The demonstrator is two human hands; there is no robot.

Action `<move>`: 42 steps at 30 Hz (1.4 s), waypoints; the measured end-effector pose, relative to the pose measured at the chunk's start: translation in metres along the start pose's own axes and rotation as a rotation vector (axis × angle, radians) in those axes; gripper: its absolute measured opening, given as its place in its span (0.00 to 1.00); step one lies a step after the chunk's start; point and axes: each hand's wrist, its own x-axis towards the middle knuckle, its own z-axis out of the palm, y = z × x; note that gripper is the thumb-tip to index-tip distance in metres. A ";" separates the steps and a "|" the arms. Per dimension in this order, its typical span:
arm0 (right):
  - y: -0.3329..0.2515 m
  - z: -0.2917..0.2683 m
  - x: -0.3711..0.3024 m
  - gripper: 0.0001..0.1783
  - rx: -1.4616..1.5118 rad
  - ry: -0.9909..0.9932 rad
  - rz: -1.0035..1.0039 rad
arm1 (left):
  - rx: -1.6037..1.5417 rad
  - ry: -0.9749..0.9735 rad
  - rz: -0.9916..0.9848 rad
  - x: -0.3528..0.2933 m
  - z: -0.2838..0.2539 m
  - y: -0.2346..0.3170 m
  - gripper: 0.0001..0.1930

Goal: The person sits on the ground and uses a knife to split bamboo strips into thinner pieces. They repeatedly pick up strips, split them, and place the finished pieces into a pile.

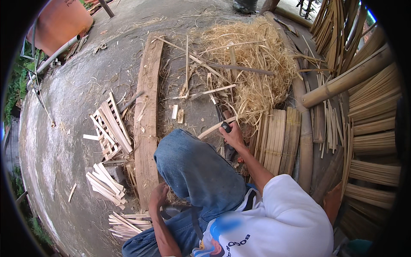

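Head view: right hand (pixel 233 137) has fingers clamped on black handle (pixel 226 127), pale strip (pixel 210 131) right of knee (pixel 177 147) likely unfinished; left slat piles (pixel 105 184) look done; left hand (pixel 159 196) fingers, can't tell.

Orange container (pixel 64 26) up at ten o'clock, bamboo pole (pixel 346 78) between two and three!
And there's a grey pipe (pixel 59 54) slanting just below that container, also at ten; green plants (pixel 17 79) crowd in between nine and ten; up top, just past twelve, a dark vessel (pixel 245 6), partly cut off, while the pole angles in, thick and round
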 end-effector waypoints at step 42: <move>-0.045 0.002 -0.025 0.33 0.081 -0.297 -0.084 | -0.090 0.062 0.040 -0.006 -0.003 0.013 0.22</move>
